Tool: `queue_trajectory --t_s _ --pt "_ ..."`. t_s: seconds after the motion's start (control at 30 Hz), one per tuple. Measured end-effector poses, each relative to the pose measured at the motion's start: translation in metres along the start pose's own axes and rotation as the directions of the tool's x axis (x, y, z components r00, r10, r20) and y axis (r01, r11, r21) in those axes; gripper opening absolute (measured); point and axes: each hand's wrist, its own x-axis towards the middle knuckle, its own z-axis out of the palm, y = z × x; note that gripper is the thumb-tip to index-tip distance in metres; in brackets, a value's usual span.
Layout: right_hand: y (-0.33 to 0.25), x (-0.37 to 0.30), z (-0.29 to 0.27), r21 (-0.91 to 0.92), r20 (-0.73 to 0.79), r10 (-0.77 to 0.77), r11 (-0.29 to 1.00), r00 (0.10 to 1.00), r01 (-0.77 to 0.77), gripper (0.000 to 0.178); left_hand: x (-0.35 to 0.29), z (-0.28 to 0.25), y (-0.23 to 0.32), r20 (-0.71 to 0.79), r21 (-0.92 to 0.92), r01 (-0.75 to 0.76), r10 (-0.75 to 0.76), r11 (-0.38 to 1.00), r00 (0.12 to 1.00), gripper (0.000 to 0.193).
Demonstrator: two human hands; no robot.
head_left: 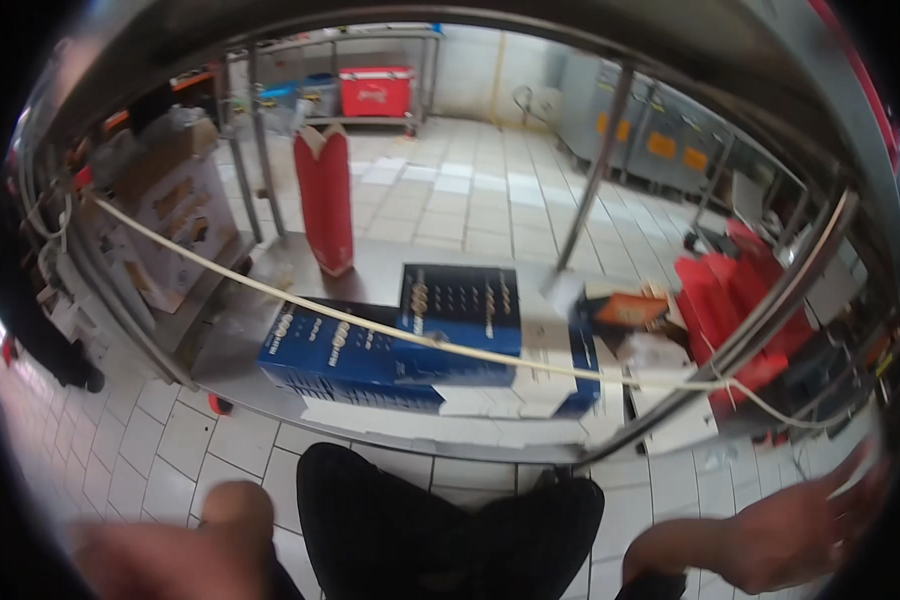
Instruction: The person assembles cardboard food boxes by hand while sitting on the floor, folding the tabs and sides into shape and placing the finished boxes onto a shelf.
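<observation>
My left hand (170, 555) is low at the left, smeared by motion, and its fingers cannot be made out. At the lower right my right hand (790, 535) reaches outward; its fingers are blurred beside a pale streak I cannot identify. Between my hands and the boxes are my black-clad knees (370, 510). Ahead, blue-and-white cardboard boxes (360, 375) lie on a low steel shelf (225, 350), with another dark blue box (460, 310) on top. A pale cord (270, 288) stretches across the front of the shelf.
A tall red carton (325, 205) stands at the shelf's back. Left is a large printed cardboard box (175, 210); right are red folded pieces (730, 295) and an orange-brown box (625, 310). Steel legs (595, 165) frame the shelf. A red cooler (375, 92) sits beyond the tiled floor (430, 215).
</observation>
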Motion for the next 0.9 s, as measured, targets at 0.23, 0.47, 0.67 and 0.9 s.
queue_trajectory --t_s 0.23,0.47,0.67,0.9 --pt "0.145 -0.224 -0.222 -0.662 0.211 0.823 0.518 0.528 -0.542 0.021 -0.289 -0.099 0.08 0.906 0.414 0.688 -0.341 0.596 -0.249 0.018" --pt "0.287 -0.335 -0.235 -0.735 0.658 0.692 0.675 -0.297 -0.055 0.038 -0.32 -0.102 0.095 0.738 0.672 0.66 -0.376 0.337 -0.56 0.02" --pt "0.285 -0.393 -0.222 -0.634 0.772 0.635 0.773 0.025 -0.042 0.052 -0.332 -0.126 0.089 0.553 0.833 0.473 -0.43 0.287 -0.714 0.016" --pt "0.406 -0.436 -0.259 -0.654 0.754 0.59 0.719 -0.291 -0.235 0.033 -0.33 -0.127 0.089 0.55 0.835 0.495 -0.332 0.242 -0.766 0.017"
